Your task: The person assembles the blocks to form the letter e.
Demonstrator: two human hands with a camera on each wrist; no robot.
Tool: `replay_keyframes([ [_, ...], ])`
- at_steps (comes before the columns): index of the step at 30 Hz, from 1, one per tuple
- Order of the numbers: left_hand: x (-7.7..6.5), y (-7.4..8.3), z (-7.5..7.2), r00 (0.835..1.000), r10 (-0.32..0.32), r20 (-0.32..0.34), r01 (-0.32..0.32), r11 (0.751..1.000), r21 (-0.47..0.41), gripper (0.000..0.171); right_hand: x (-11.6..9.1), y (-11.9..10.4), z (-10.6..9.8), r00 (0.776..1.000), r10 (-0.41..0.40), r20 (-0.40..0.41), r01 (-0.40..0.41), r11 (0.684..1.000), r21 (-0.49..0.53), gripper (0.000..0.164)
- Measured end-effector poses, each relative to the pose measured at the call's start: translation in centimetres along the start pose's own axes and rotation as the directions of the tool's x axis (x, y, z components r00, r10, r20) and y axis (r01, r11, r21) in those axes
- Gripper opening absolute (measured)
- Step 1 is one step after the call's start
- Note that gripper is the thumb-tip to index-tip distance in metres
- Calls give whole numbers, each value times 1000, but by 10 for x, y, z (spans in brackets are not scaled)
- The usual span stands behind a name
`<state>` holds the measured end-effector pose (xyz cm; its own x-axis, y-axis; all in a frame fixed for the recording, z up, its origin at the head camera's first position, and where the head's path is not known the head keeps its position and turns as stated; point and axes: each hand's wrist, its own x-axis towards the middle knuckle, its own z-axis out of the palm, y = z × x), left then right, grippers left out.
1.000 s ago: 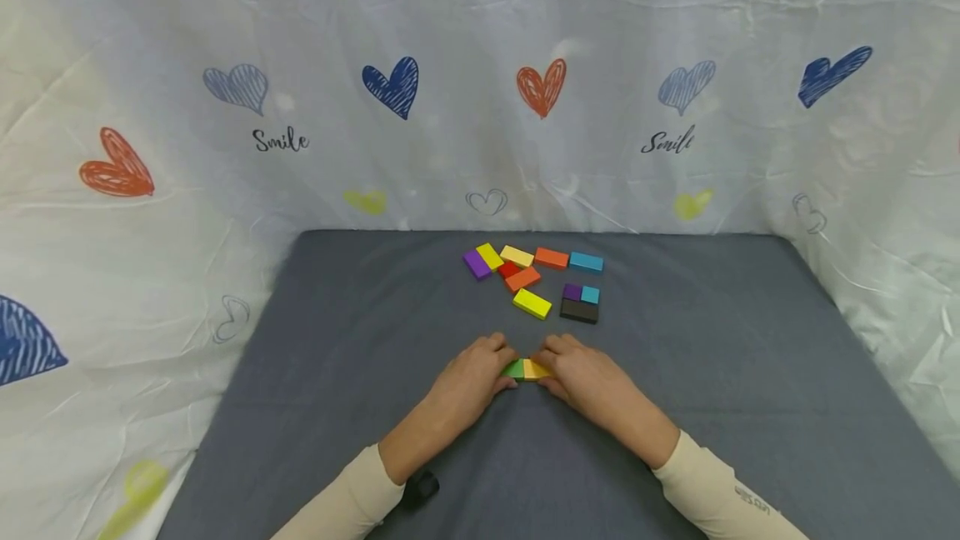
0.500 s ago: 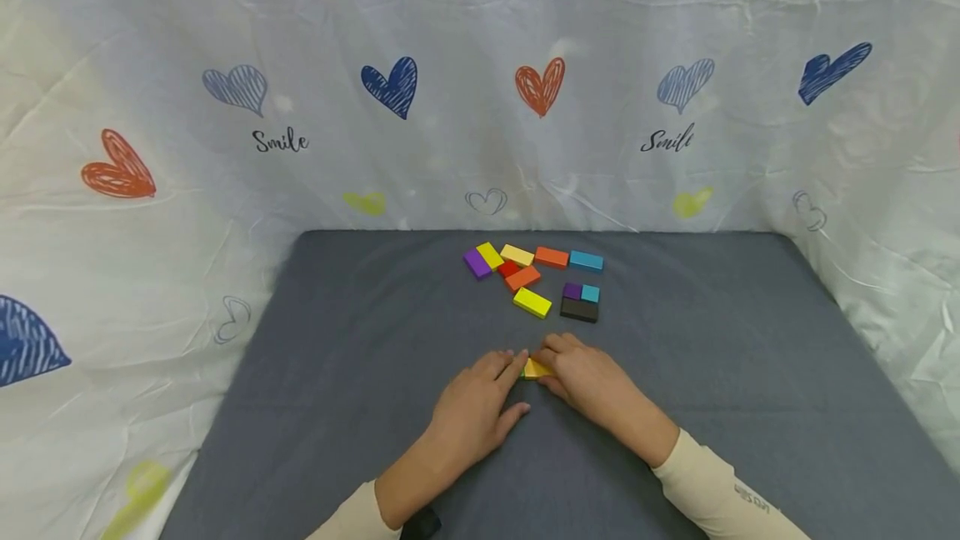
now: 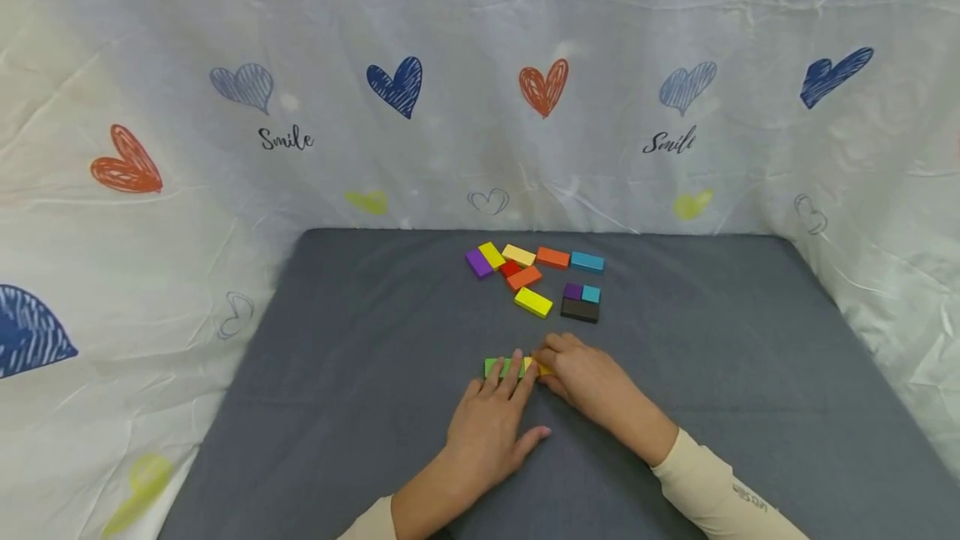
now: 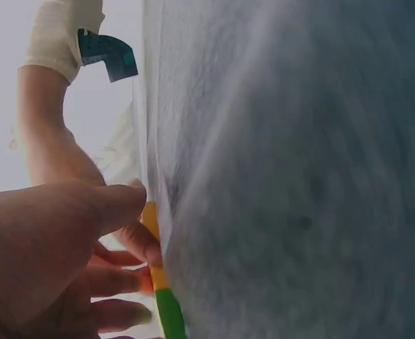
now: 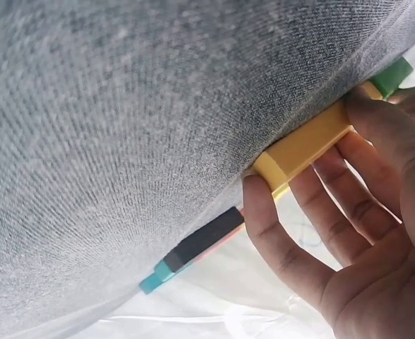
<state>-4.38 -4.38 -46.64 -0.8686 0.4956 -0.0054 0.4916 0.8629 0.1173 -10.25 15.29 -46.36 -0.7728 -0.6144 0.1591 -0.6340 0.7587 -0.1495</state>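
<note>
A green block [image 3: 490,367] and an orange-yellow block [image 5: 310,145] lie end to end on the grey cloth, forming one short row. My left hand [image 3: 489,427] reaches over the row with straight fingers laid on top of the green block and near the joint. Its thumb sticks out to the side, off the blocks. At the row's right end my right hand [image 3: 592,382] holds the orange-yellow block between thumb and fingers. The left wrist view shows the green block [image 4: 170,314] meeting the orange-yellow one in line.
Farther back lie several loose blocks, among them a yellow block [image 3: 533,302], a purple one [image 3: 479,263] and an orange one [image 3: 552,257]. A black block [image 3: 580,310] touches small purple and blue pieces. A white curtain [image 3: 450,148] with hearts stands behind the table.
The left hand has let go of the green block's left end, drawn back towards me and spread its fingers over the row. The right hand has kept its place.
</note>
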Motion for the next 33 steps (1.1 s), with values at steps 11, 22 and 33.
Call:
replay_keyframes([
  [11, -5, 0, 10, 999, -44, -21, 37, 967, -252, 73, -1, 0, 0, 1000, -4, -12, 4, 1000, -1, 31],
  [22, -5, 4, 12, 996, -80, -33, 69, 963, -262, 76, -1, 0, -1, 1000, -14, -9, 14, 1000, -4, 29],
  [33, -2, 12, 13, 993, -108, -44, 97, 977, -190, 78, -3, 1, -1, 1000, -5, -1, 5, 1000, 13, 33],
])
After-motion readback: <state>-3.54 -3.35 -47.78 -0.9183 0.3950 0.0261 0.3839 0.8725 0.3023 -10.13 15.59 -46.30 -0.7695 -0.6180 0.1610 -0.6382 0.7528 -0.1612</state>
